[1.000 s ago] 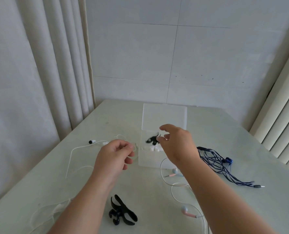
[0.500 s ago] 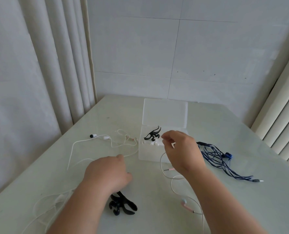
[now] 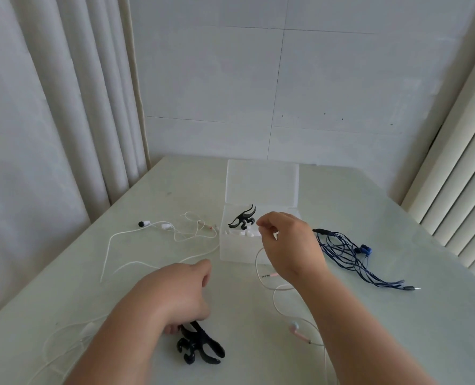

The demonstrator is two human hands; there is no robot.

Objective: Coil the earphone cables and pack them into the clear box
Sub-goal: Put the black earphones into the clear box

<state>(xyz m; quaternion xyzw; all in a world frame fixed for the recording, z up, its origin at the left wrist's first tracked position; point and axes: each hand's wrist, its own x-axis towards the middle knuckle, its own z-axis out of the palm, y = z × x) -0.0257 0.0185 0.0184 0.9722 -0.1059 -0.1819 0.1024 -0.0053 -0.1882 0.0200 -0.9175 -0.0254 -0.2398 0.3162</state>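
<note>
head view: left hand (image 3: pixel 175 295) grips black clip (image 3: pixel 203 347); right hand (image 3: pixel 292 245) pinched above clear box (image 3: pixel 235 251) rim, cannot tell on what.

Black clip (image 3: pixel 242 220) and right hand (image 3: pixel 289 245) block the clear box (image 3: pixel 236 251).

Single head-worn wide-angle view, facing forward and down from the near edge of the surface (image 3: pixel 425 329) toward its far edge; left hand (image 3: pixel 175 295) and right hand (image 3: pixel 292 245) close beneath.
</note>
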